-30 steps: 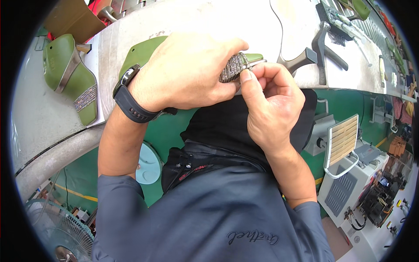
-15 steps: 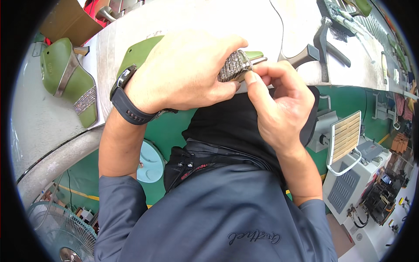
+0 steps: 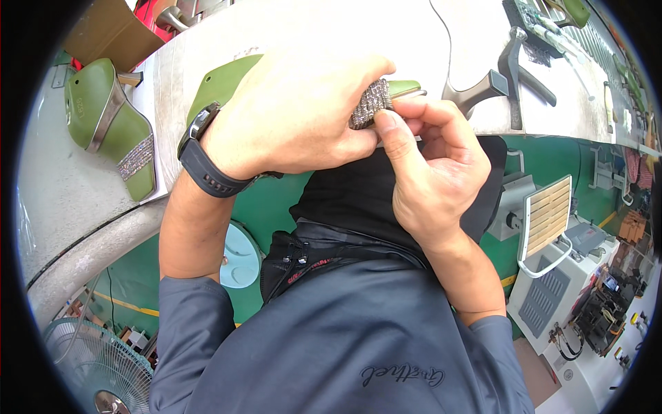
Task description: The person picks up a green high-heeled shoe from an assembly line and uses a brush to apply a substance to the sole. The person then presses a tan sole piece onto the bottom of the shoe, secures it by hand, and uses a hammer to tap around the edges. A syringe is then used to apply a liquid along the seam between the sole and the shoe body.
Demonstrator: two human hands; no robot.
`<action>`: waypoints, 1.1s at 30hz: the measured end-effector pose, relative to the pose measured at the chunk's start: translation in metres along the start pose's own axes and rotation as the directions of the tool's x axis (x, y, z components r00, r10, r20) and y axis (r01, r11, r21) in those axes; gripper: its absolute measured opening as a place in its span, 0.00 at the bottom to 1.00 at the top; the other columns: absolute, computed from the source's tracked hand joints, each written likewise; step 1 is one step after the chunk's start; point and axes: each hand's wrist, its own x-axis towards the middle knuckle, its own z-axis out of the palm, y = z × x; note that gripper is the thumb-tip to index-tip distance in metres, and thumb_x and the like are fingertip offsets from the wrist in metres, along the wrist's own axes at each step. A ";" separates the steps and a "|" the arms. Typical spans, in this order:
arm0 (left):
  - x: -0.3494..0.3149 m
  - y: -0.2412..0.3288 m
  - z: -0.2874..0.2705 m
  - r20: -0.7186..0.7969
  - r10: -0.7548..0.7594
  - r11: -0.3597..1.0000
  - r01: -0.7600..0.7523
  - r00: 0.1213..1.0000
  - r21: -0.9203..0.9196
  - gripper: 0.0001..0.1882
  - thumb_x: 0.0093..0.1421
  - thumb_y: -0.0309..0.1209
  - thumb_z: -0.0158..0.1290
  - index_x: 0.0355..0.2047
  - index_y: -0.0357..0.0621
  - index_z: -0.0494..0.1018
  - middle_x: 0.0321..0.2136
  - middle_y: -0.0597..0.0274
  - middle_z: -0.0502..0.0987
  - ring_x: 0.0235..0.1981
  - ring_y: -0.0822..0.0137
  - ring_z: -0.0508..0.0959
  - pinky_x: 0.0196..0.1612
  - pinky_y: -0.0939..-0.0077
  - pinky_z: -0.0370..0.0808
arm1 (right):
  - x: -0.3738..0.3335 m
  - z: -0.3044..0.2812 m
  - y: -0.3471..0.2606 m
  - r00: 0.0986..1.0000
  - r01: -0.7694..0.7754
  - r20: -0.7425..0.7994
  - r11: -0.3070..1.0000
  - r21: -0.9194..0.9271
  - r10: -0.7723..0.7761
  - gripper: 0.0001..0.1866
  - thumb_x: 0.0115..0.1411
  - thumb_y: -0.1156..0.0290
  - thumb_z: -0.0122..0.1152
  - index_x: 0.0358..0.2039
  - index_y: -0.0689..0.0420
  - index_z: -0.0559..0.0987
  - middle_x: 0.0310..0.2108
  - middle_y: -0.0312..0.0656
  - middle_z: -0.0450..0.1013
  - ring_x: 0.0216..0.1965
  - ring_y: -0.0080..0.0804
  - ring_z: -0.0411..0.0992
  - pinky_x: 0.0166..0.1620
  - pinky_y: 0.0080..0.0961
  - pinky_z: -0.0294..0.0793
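My left hand, with a dark watch on its wrist, is wrapped over a sandal on a green last. The last's tip shows beyond my fingers, at the right. Between my two hands lies the sandal's glittery woven strap. My right hand is closed, its thumb and index finger pinching the strap's edge by the sole. The other right fingers are curled. My left palm hides most of the sandal.
Another strapped sandal on a green last lies on the table at the left. At the right are a taupe flared piece with a dark square end, a black hammer and a dark tray. Below stand a fan and a slatted chair.
My right thumb and fingers have shifted slightly left along the strap, and the hand has lowered its pinch a little. The left hand keeps its hold, with a small shift to the right.
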 end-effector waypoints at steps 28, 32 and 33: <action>0.004 0.002 -0.003 0.040 0.010 1.000 -0.010 0.999 0.009 0.29 0.48 0.33 0.64 0.53 0.41 0.76 0.36 0.47 0.83 0.38 0.46 0.83 0.42 0.57 0.80 | 0.025 -0.024 -0.017 0.944 0.155 0.326 0.929 -0.336 -0.039 0.07 0.59 0.79 0.67 0.33 0.61 0.76 0.25 0.36 0.70 0.23 0.23 0.65 0.27 0.23 0.69; 0.003 0.001 -0.003 0.063 -0.006 1.000 0.005 0.998 0.010 0.31 0.48 0.34 0.66 0.54 0.41 0.76 0.37 0.47 0.83 0.39 0.46 0.83 0.43 0.57 0.80 | 0.037 -0.036 -0.026 0.894 0.017 0.425 0.941 -0.339 0.137 0.06 0.58 0.78 0.66 0.32 0.61 0.75 0.25 0.35 0.69 0.24 0.20 0.64 0.28 0.23 0.69; 0.003 0.001 -0.003 0.072 -0.022 1.000 0.022 0.997 0.005 0.31 0.47 0.34 0.66 0.54 0.40 0.76 0.38 0.46 0.83 0.40 0.47 0.83 0.43 0.57 0.80 | 0.039 -0.039 -0.024 0.891 0.027 0.435 0.942 -0.334 0.128 0.06 0.58 0.78 0.66 0.32 0.61 0.76 0.25 0.34 0.70 0.25 0.19 0.65 0.30 0.22 0.70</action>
